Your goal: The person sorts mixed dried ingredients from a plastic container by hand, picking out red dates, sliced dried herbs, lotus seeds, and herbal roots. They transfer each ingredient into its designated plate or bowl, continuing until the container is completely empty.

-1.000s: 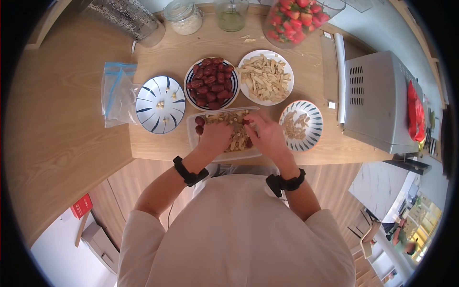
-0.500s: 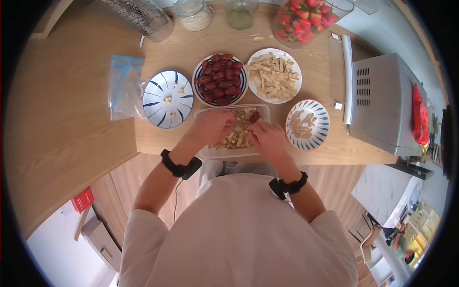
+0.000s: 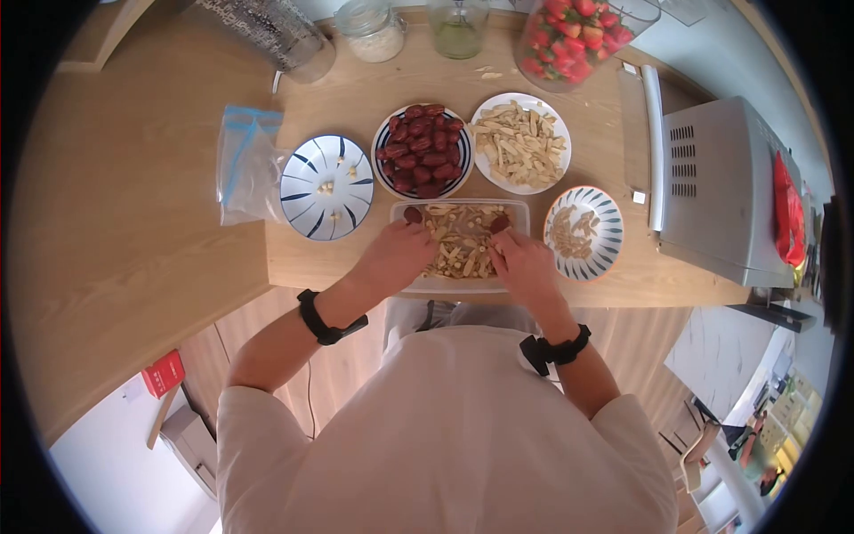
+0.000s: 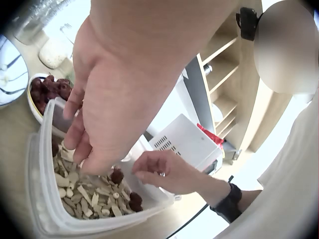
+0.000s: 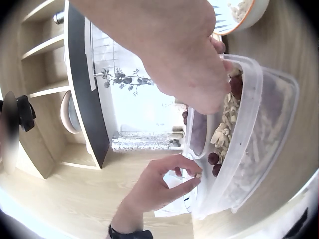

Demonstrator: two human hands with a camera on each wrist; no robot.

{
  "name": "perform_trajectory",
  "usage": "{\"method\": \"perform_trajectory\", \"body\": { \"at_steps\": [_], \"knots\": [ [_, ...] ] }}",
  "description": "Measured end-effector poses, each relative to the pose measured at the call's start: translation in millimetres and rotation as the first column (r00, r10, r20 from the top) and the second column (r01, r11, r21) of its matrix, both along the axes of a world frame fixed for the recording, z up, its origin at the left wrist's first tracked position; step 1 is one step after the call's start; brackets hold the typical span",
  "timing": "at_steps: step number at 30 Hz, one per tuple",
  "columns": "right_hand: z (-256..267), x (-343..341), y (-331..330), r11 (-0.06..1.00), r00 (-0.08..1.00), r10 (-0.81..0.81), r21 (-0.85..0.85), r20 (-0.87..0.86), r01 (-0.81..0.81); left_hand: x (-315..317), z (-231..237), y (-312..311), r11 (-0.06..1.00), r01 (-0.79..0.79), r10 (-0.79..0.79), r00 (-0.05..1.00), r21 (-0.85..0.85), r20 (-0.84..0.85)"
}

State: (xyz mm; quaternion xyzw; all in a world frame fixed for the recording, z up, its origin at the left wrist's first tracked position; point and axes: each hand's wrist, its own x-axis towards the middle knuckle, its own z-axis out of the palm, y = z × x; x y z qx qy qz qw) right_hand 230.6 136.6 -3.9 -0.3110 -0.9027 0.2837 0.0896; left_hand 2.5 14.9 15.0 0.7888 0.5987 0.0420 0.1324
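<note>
A clear plastic box of pale dried slices and a few red dates stands at the table's front edge. Over its left side is my left hand, whose thumb and forefinger pinch a small pale piece in the right wrist view. My right hand reaches over the right side, fingertips beside a red date. Its fingers are bent, and I cannot tell whether they hold anything. More dates lie at the box's end in the left wrist view.
Behind the box stand a bowl of red dates and a plate of pale slices. A blue-striped plate and a zip bag are left. Right are a small patterned bowl and a silver appliance. Strawberries and jars stand at the back.
My left hand has drawn back from the box's middle toward its left front, uncovering a date at the left end. My right hand stays at the right side. The head view has shifted slightly.
</note>
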Motion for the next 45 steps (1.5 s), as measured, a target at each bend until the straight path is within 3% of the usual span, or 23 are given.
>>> {"method": "perform_trajectory", "body": {
  "at_steps": [4, 7, 9, 13, 19, 22, 24, 27, 33, 37, 39, 43, 45],
  "knots": [
    [-6, 0, -2, 0.998, 1.0, 0.017, 0.056, 0.02, -0.018, 13, -28, 5, 1.0, -0.02, 0.02, 1.0, 0.001, -0.012],
    [-9, -1, -1, 0.997, 1.0, 0.006, 0.072, 0.002, -0.006, 18, -38, 13, 0.989, -0.059, 0.048, 0.995, -0.135, -0.088],
    [-9, -1, -2, 0.998, 1.0, -0.007, 0.068, -0.02, 0.009, 22, -37, 16, 0.949, -0.188, 0.161, 0.979, -0.253, -0.125],
    [-15, -1, -2, 0.995, 0.999, -0.003, 0.096, -0.042, 0.007, 20, -39, 15, 0.92, -0.249, 0.223, 0.967, -0.302, -0.12],
    [-16, -3, -1, 0.993, 0.999, 0.0, 0.115, -0.033, 0.004, 20, -44, 14, 0.906, -0.281, 0.28, 0.959, -0.318, -0.05],
    [-18, -3, -1, 0.992, 0.999, 0.004, 0.126, -0.033, 0.0, 25, -41, 15, 0.879, -0.294, 0.33, 0.943, -0.375, 0.033],
    [-19, -4, -1, 0.991, 1.0, 0.009, 0.136, -0.029, -0.005, 33, -39, 16, 0.834, -0.28, 0.402, 0.899, -0.474, 0.175],
    [-20, -4, -1, 0.99, 1.0, 0.005, 0.138, -0.026, -0.002, 38, -48, 12, 0.867, -0.17, 0.333, 0.897, -0.467, 0.29],
    [-18, -7, -1, 0.99, 0.998, -0.006, 0.139, -0.065, 0.015, 37, -46, 19, 0.819, -0.168, 0.359, 0.896, -0.548, 0.261],
    [-18, -7, -1, 0.988, 0.999, -0.011, 0.152, -0.052, 0.019, 32, -49, 20, 0.82, -0.156, 0.378, 0.87, -0.551, 0.317],
    [-17, -8, -2, 0.989, 0.999, -0.005, 0.15, -0.043, 0.012, 29, -53, 20, 0.855, -0.131, 0.315, 0.9, -0.502, 0.302],
    [-17, -9, -2, 0.989, 0.997, -0.024, 0.144, -0.075, 0.034, 23, -48, 23, 0.865, -0.15, 0.314, 0.906, -0.479, 0.285],
    [-16, -9, -2, 0.987, 0.997, -0.025, 0.154, -0.069, 0.035, 19, -41, 25, 0.855, -0.231, 0.409, 0.851, -0.465, 0.329]
  ]
}}
